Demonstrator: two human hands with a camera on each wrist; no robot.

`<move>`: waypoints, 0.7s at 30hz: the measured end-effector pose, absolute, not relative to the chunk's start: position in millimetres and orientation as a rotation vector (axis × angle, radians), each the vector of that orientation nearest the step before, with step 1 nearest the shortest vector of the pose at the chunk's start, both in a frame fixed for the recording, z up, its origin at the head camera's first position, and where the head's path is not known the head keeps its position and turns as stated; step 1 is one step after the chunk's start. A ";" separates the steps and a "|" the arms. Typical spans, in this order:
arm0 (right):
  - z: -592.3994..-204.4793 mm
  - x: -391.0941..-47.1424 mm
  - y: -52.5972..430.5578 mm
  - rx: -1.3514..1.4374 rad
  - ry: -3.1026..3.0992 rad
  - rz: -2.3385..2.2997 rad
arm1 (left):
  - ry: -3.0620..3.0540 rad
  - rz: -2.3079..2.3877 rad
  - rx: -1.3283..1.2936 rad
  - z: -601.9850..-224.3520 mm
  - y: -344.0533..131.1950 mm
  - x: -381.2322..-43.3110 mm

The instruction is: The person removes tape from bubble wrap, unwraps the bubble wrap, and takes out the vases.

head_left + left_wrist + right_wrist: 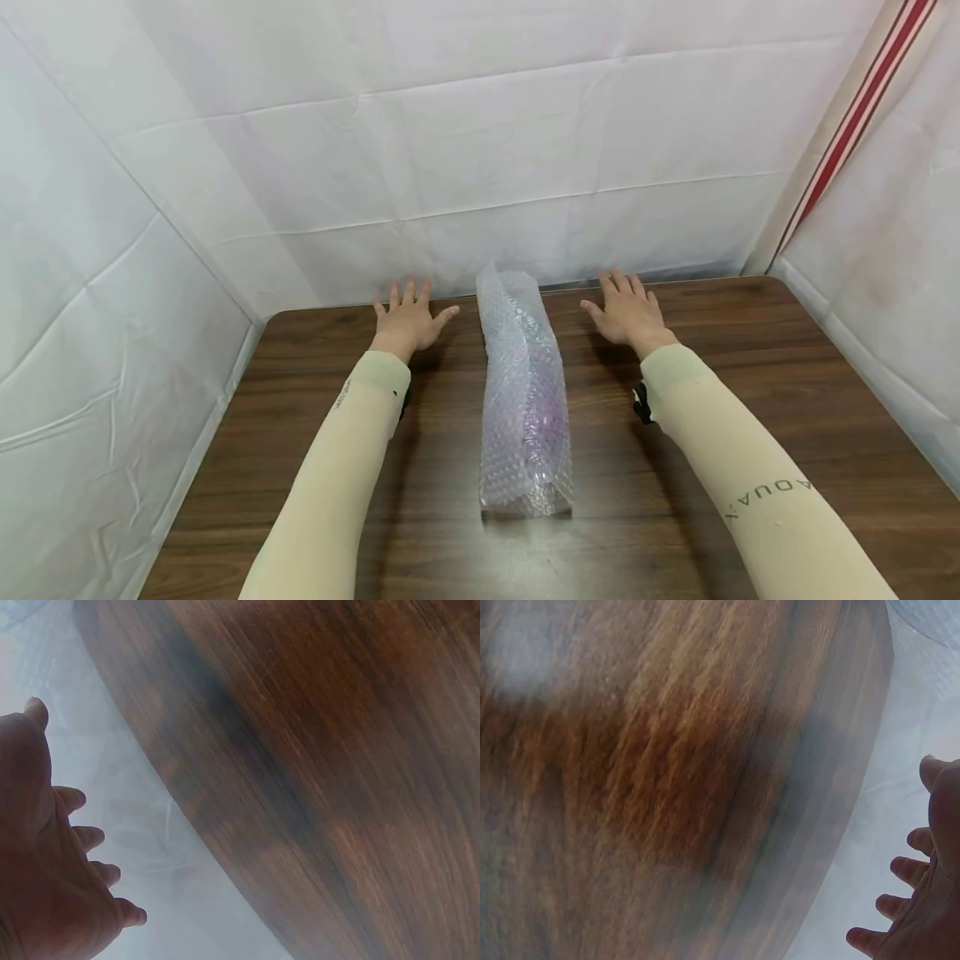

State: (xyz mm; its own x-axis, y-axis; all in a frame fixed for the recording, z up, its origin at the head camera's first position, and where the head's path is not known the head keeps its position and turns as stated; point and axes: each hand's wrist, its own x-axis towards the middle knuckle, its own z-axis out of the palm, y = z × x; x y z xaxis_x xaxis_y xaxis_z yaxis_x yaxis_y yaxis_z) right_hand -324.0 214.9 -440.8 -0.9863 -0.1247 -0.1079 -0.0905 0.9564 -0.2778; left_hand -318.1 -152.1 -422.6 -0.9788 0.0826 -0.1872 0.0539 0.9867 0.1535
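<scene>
Between the two hands, a long bundle of clear bubble wrap (525, 400) lies lengthwise on the table, with something purplish showing faintly through its lower half. What is wrapped inside is too blurred to name. To its left, the left hand (408, 321) is spread with straight fingers near the table's far edge, palm down. The right hand (626, 312) mirrors it on the other side, fingers spread. Neither hand touches the bundle. In the left wrist view, the left palm (52, 855) shows bare; the right palm (930, 900) looks likewise in the right wrist view.
A dark wood-grain table (300, 500) carries the bundle. White sheeting (480, 150) hangs close behind its far edge and at both sides. A red-striped band (855, 125) runs down the right back corner. Pale sleeves cover both arms.
</scene>
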 end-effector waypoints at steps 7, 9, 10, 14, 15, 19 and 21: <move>-439.4 -325.1 216.1 -0.167 2.988 -0.421 | 2.954 0.234 0.099 -421.2 -153.2 -317.6; -439.0 -325.4 215.7 -0.170 2.989 -0.419 | 2.954 0.228 0.099 -420.9 -154.3 -317.8; -439.0 -325.7 215.7 -0.171 2.989 -0.415 | 2.958 0.224 0.097 -420.8 -154.8 -317.7; -437.6 -326.2 215.6 -0.181 2.985 -0.418 | 2.953 0.228 0.091 -420.6 -158.4 -318.5; -437.0 -326.4 215.4 -0.186 2.984 -0.420 | 2.951 0.227 0.088 -420.5 -159.6 -318.9; -435.0 -327.1 215.8 -0.210 2.992 -0.426 | 2.954 0.231 0.091 -419.6 -161.9 -318.8; -434.5 -326.9 216.8 -0.220 2.996 -0.426 | 2.958 0.225 0.103 -418.9 -161.7 -318.1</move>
State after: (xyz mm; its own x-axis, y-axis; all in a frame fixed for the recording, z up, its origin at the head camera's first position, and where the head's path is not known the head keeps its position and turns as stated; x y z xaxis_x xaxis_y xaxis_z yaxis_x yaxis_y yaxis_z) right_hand -326.9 216.8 -434.5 -0.9838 -0.1576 -0.0858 -0.1274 0.9503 -0.2841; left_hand -318.1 -161.7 -418.9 -0.9826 0.0820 -0.1668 0.0558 0.9862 0.1557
